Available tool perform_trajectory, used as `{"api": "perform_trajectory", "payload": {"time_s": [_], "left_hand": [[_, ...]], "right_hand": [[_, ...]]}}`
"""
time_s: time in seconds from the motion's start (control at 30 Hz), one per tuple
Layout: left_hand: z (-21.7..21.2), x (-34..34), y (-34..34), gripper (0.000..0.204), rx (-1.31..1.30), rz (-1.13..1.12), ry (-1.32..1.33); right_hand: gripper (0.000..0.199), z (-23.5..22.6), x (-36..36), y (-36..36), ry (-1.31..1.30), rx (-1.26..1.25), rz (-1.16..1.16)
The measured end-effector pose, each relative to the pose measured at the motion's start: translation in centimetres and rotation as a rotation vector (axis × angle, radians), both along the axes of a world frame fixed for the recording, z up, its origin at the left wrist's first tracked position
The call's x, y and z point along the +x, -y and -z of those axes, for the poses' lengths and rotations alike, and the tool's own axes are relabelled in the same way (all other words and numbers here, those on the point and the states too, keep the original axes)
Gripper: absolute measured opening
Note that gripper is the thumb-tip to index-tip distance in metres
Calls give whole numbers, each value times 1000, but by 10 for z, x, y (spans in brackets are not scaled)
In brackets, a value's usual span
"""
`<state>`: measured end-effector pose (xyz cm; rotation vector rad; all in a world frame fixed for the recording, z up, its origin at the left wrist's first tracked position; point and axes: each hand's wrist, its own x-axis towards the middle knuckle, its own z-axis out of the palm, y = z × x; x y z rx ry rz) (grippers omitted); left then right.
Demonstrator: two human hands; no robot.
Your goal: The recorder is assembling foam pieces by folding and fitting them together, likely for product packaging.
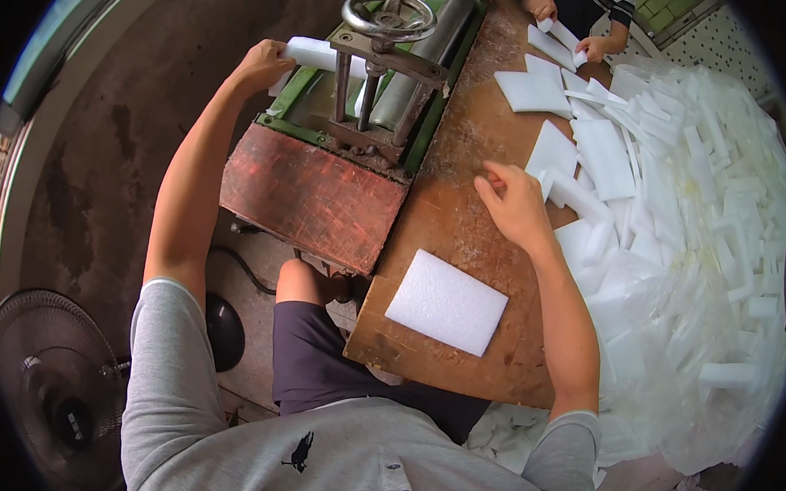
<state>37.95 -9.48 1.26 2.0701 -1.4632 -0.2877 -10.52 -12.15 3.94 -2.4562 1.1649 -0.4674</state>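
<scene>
My left hand (262, 66) grips the left end of a white foam piece (312, 53), which lies across the green-framed roller machine (285, 106) and runs in behind its metal upright. My right hand (512, 203) hovers over the wooden table (439, 208), just left of the foam pile. Its fingers are loosely bent and apart, with nothing visible in them. Nearer to me, a single white rectangular foam sheet (448, 302) lies flat on the table. Several more foam sheets (602, 154) lie loosely overlapping to the right of my right hand.
A steel handwheel (389, 14) tops the machine, and a reddish board (311, 188) covers its near end. A big clear plastic bag (702, 288) of foam pieces bulges on the right. Another person's hands (594, 48) hold foam at the far end. A fan (57, 388) stands lower left.
</scene>
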Motion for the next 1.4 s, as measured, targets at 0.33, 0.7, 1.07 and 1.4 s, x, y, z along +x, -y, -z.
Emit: {"api": "perform_trajectory", "payload": {"time_s": [0.33, 0.7, 1.07, 1.4], "left_hand": [[12, -83, 31, 27, -391, 414, -157], [-33, -161, -84, 34, -789, -191, -451], [-24, -332, -177, 38, -216, 287, -252], [2, -334, -183, 30, -242, 291, -247]], "right_hand": [[45, 34, 103, 78, 101, 266, 184], [34, 4, -37, 14, 57, -271, 503], [29, -4, -97, -176, 176, -88, 465], [31, 6, -99, -186, 130, -185, 417]]}}
